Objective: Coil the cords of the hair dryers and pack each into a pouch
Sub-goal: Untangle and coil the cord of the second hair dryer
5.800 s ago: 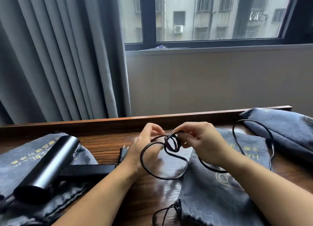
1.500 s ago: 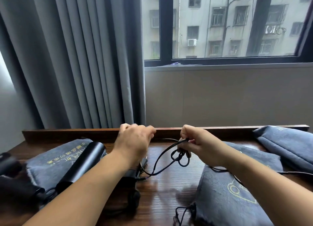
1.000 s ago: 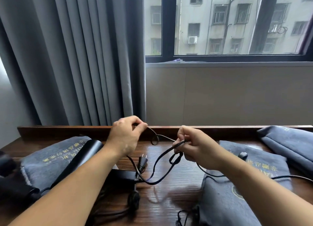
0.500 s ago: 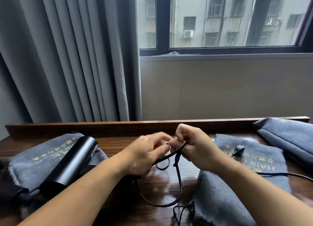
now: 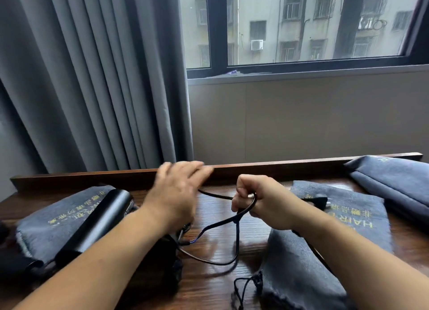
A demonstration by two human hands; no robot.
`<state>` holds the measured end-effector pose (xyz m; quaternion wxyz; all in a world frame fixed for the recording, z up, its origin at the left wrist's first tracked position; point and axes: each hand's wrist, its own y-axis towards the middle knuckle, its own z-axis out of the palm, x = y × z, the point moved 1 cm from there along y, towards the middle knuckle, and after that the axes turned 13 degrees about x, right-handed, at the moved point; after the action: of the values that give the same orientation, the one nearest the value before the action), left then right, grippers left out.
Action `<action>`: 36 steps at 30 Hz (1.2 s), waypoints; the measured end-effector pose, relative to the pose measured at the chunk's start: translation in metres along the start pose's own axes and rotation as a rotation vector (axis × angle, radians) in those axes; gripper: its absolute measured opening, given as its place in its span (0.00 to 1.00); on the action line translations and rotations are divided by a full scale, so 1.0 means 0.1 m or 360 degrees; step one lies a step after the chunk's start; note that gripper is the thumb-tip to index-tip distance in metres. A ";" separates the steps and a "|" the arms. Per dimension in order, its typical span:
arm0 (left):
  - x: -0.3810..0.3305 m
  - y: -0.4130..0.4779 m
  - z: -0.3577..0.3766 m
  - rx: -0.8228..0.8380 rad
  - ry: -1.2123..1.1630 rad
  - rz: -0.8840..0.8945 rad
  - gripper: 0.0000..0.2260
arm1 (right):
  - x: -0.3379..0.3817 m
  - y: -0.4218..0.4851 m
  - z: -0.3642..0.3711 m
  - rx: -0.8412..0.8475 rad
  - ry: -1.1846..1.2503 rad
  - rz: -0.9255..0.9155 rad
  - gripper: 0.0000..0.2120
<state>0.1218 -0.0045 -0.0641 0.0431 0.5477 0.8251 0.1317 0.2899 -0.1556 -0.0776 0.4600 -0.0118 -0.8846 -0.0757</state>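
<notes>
Dark wood grain covers a desk (image 5: 204, 291) below a window with grey curtains, seen from a person's head looking down at two bare forearms. The right hand (image 5: 264, 203) is clenched round a thin black cord (image 5: 237, 240), gathered strands passing through its fist. From there the cord drops in a loose loop onto the desk and runs left under the other arm, and one strand stretches across to the left hand (image 5: 176, 193). That hand is blurred, raised just above the desk with fingers reaching out; whether it holds the strand cannot be told. A black hair dryer (image 5: 92, 221) lies at the left on top of a grey pouch (image 5: 39, 228) with gold lettering. A second pouch (image 5: 362, 226) lies under the right forearm, its drawstring (image 5: 241, 286) trailing near the desk's front edge, and a third pouch (image 5: 394, 182) sits at the far right. The step in hand looks like coiling the cord, with the bundle only partly gathered. The next move likely calls for drawing the slack loop into the right fist, neatly, before the hair dryer goes into a pouch.
</notes>
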 end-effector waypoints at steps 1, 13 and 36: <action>-0.10 0.01 0.02 0.0034 -0.0101 0.0241 0.31 | -0.01 0.00 0.01 -0.0016 -0.0005 -0.0018 0.18; 0.31 0.06 -0.17 -0.0099 -0.0629 -0.0595 0.12 | -0.03 -0.04 -0.10 0.0045 0.0097 0.0073 0.16; 0.37 0.04 -0.17 0.0112 0.0200 -0.0937 0.14 | -0.11 -0.04 -0.13 -0.0024 -0.0070 -0.0032 0.20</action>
<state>0.1068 0.0282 -0.0438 0.0092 0.2768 0.9536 0.1184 0.3070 -0.1614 -0.0797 0.4397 -0.0081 -0.8939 -0.0868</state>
